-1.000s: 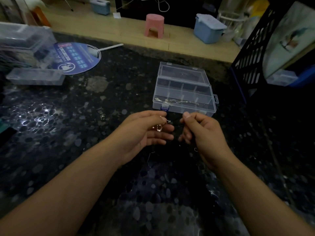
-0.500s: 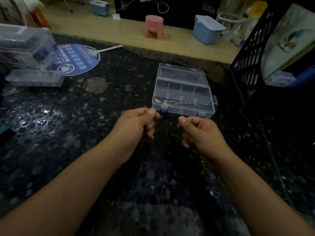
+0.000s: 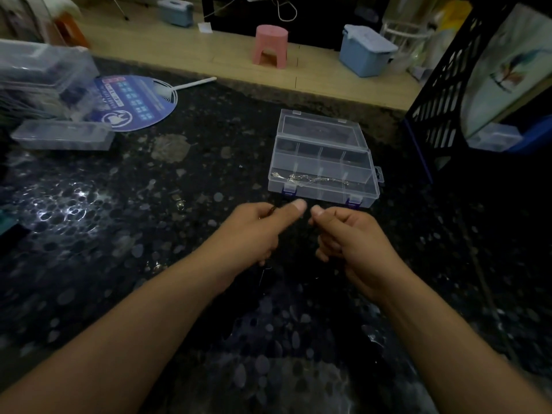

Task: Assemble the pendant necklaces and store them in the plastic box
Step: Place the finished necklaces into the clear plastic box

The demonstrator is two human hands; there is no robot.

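Beyond my hands, a dark speckled table [image 3: 89, 234] meets wooden floor [image 3: 227, 58] holding a pink stool [image 3: 270, 46].

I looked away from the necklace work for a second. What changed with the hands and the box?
The left hand curled from half-open into a pinch, hiding the small gold pendant it showed before. The right hand keeps its pinch, thumb tips now nearly meeting. The clear plastic compartment box stayed open, silver chain in its front row.
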